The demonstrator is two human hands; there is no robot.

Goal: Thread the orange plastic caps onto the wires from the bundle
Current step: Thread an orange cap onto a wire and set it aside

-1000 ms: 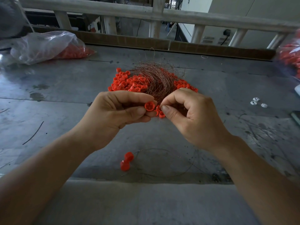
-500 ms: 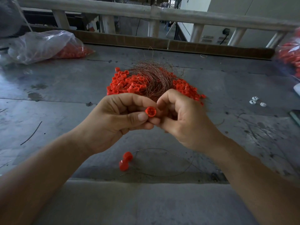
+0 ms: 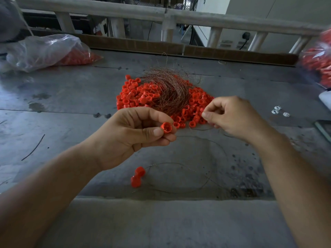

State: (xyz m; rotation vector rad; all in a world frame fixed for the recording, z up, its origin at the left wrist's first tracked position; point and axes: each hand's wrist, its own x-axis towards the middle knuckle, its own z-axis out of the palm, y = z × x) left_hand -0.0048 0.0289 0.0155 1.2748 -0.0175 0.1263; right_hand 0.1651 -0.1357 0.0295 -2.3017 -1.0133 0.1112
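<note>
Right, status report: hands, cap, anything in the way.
Left hand pinching one orange cap. Right hand pinched by the cap pile, contents unclear. Wire bundle on the pile. Nothing blocking.

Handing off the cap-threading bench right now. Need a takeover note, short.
Left hand: grip on one orange cap, open end facing the camera.
Right hand: pinches what looks like a thin wire, beside the cap pile.
Wire bundle lies on the pile.
Done: two caps on a wire near the table edge.
Left: finish the held cap, then the pile.
</note>
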